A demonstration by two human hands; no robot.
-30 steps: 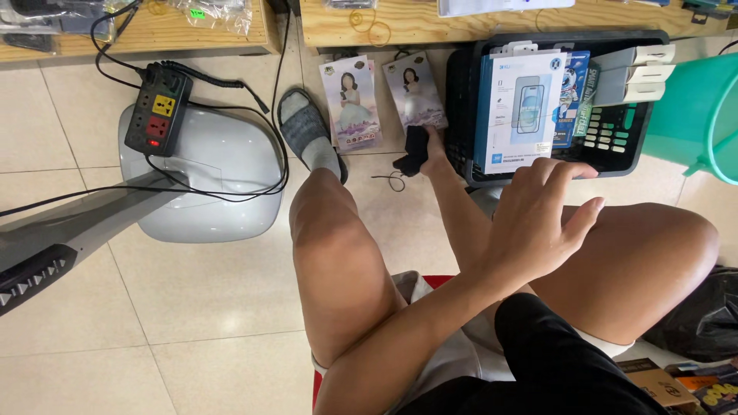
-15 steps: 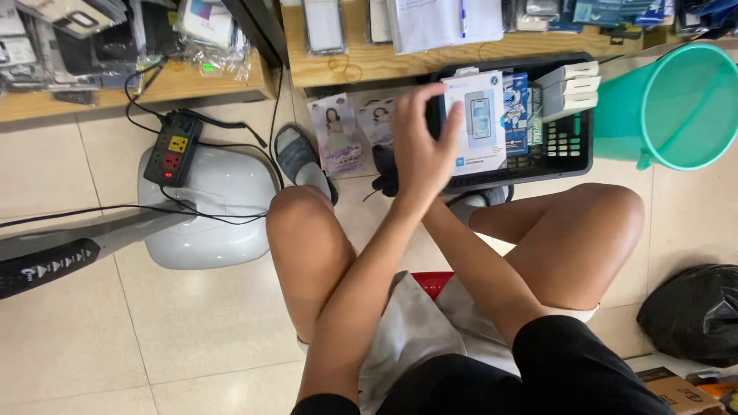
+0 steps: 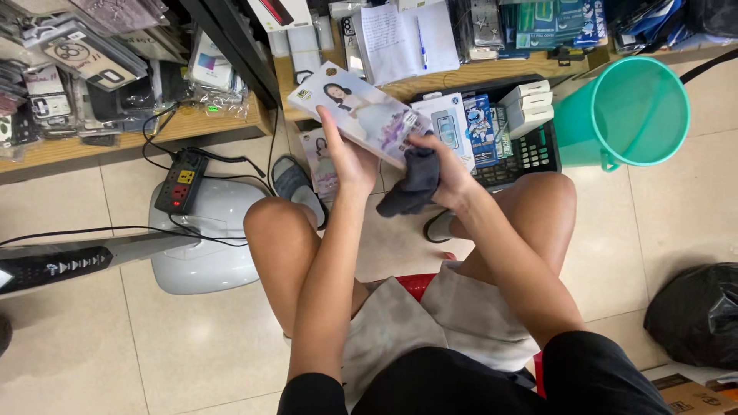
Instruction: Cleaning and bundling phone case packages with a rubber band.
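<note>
I hold a flat box (image 3: 361,111) with a picture on its front in my left hand (image 3: 350,157), fingers closed along its edge. My right hand (image 3: 446,170) grips a dark cloth (image 3: 411,184) pressed against the box's lower corner. Just beyond my hands sits a black crate (image 3: 530,150) of boxes, a teal bucket (image 3: 630,115) to its right.

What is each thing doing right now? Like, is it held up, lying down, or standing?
flat package: held up, tilted, in left hand
dark cloth: bunched in right hand, against the package
green bucket: upright on the floor
power strip: lying on the white base, cords plugged in
black bag: slumped on the floor
</note>
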